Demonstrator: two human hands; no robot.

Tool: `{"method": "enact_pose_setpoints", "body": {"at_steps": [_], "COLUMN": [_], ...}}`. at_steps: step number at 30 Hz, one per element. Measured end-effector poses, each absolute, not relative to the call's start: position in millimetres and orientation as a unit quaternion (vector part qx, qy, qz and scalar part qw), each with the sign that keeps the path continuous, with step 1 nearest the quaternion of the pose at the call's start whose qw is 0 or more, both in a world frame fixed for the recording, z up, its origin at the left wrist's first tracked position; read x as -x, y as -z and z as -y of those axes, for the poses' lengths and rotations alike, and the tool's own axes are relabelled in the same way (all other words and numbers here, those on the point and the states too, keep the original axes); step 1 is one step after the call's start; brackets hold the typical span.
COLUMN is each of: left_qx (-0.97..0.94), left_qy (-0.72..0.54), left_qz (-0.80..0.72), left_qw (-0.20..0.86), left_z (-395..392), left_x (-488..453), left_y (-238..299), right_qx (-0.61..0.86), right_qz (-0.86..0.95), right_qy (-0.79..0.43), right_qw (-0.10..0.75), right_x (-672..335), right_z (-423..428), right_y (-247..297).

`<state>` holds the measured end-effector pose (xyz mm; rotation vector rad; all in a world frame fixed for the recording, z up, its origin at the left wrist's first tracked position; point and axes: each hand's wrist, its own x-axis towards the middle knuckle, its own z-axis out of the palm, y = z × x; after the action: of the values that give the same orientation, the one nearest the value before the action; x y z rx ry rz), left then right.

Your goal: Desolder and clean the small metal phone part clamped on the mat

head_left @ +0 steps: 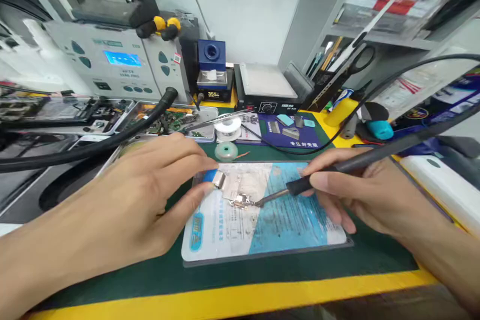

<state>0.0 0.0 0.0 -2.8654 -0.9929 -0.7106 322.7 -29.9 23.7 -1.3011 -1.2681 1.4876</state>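
Observation:
My right hand [348, 185] grips a soldering iron [300, 185] by its black handle, slanted down to the left. Its dark tip meets the right end of a small metallic part [242, 201], which lies on a white and blue work mat [292, 230]. Thumb and forefinger of my left hand [161, 190] are pinched on a small blue and silver piece [217, 178] at the mat's upper left. The fingers cover part of that piece, so its exact kind is unclear.
Beyond the mat are a green-cored spool [226, 151], a white spool [228, 129] and a tray of circuit boards [176, 121]. A grey station with a blue display [123, 58] stands back left. A black hose [146, 127] crosses at left, a black cable [375, 92] at right.

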Motion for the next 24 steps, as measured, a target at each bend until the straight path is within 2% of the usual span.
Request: {"method": "enact_pose_setpoints", "body": {"at_steps": [24], "left_qx": [0.918], "left_qy": [0.23], "left_qz": [0.324], "left_qw": [0.006], "left_z": [3.7], "left_x": [4.2], "left_y": [-3.5], "right_qx": [0.491], "right_qz": [0.509], "right_qy": [-0.593], "right_qw": [0.385], "right_x": [-326.8], "right_z": [25.7], "right_y": [-20.9]}}
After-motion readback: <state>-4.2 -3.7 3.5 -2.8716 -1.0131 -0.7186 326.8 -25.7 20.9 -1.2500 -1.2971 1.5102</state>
